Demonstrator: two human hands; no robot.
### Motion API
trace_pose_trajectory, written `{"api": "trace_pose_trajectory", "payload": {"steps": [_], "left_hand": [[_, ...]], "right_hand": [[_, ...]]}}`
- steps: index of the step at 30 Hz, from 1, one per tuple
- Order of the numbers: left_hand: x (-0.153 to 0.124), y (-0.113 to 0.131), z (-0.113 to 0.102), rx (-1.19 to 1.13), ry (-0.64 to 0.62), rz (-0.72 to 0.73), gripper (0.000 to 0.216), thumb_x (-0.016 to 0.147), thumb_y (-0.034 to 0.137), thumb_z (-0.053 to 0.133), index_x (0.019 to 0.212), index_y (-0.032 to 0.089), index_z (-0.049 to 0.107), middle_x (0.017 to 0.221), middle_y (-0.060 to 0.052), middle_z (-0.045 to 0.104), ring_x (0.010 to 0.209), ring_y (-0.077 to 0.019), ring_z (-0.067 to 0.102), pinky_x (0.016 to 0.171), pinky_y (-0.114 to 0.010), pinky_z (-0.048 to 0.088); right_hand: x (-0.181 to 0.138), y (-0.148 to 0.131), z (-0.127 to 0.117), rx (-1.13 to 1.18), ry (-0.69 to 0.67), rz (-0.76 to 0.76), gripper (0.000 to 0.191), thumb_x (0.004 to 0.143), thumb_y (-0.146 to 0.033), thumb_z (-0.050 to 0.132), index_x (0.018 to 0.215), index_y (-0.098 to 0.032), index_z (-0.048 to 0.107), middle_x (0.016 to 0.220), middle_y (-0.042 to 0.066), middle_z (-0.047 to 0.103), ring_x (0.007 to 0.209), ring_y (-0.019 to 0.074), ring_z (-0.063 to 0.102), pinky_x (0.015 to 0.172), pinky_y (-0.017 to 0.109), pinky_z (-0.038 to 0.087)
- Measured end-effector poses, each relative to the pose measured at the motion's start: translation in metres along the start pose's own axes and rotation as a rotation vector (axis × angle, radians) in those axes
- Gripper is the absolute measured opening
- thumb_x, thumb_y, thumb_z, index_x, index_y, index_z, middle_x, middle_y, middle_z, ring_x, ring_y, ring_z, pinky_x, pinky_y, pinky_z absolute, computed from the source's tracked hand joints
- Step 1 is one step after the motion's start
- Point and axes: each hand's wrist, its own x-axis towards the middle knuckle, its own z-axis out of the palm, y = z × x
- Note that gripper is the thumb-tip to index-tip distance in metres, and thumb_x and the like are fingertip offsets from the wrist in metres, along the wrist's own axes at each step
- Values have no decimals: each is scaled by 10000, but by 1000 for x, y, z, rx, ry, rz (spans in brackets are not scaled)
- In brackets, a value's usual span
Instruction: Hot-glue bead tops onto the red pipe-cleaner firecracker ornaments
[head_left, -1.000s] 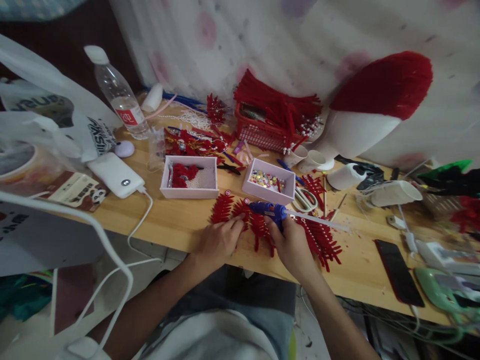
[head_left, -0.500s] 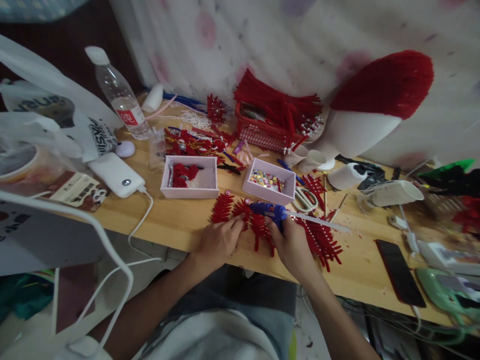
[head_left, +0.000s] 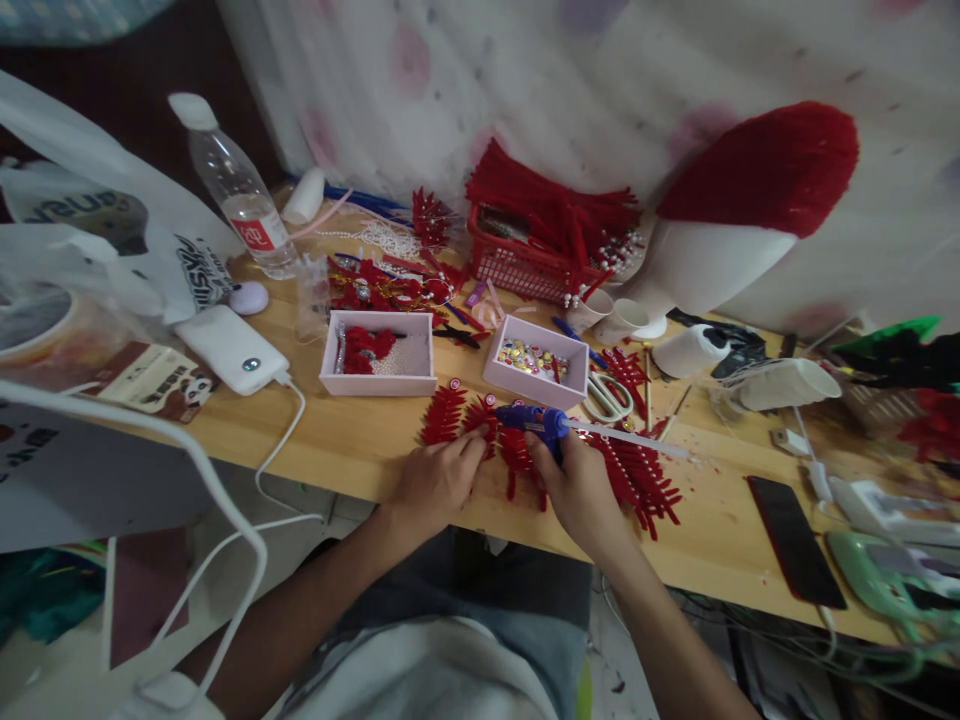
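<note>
My right hand is wrapped round the handle of a blue hot glue gun. A long whitish glue stick juts from its back end to the right, and its nozzle points left. My left hand has its fingertips closed on a red fuzzy leaf-shaped chenille piece, topped by a small round charm close to the nozzle. Just left of it lies a similar red piece. More red pieces with strings of white beads lie right of and partly under my right hand.
Behind my hands stand a pale box of red pieces and beads and a pale box of charms. White-handled scissors, a red basket, a bottle and a phone are around. A white cable arches at left.
Both hands and the glue gun hold nearly the same place over the red pieces. The whole view has shifted very slightly.
</note>
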Motion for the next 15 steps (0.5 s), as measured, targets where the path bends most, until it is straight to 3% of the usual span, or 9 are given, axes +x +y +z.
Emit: {"api": "trace_pose_trajectory", "payload": {"steps": [5, 11, 13, 15], "left_hand": [[0, -1, 4, -6, 23, 4, 278, 947, 115, 523, 1197, 178, 627, 1246, -97, 703, 923, -196, 736, 724, -278, 580], [-2, -3, 10, -21, 87, 21, 236, 964, 155, 524, 1157, 191, 656, 1275, -92, 693, 942, -198, 739, 719, -271, 578], [-3, -4, 11, -27, 94, 29, 234, 971, 164, 513, 1151, 191, 660, 1282, -98, 689, 942, -199, 740, 725, -274, 579], [-3, -3, 9, -30, 94, 31, 230, 976, 166, 502, 1139, 187, 662, 1281, -110, 688, 929, -196, 743, 730, -274, 579]], "right_hand": [[-2, 2, -1, 183, 14, 47, 355, 908, -534, 500, 857, -193, 586, 648, 33, 631, 595, 173, 561, 542, 256, 400], [-20, 9, -19, 582, 77, 311, 481, 828, -658, 605, 795, -178, 592, 560, 6, 600, 437, 131, 497, 396, 238, 377], [-30, 15, -31, 663, 219, 373, 475, 787, -636, 667, 808, -164, 623, 561, 10, 610, 433, 127, 510, 387, 230, 381], [-39, 25, -46, 722, 482, 397, 460, 720, -589, 744, 857, -159, 652, 614, 13, 640, 459, 125, 537, 395, 223, 401]]}}
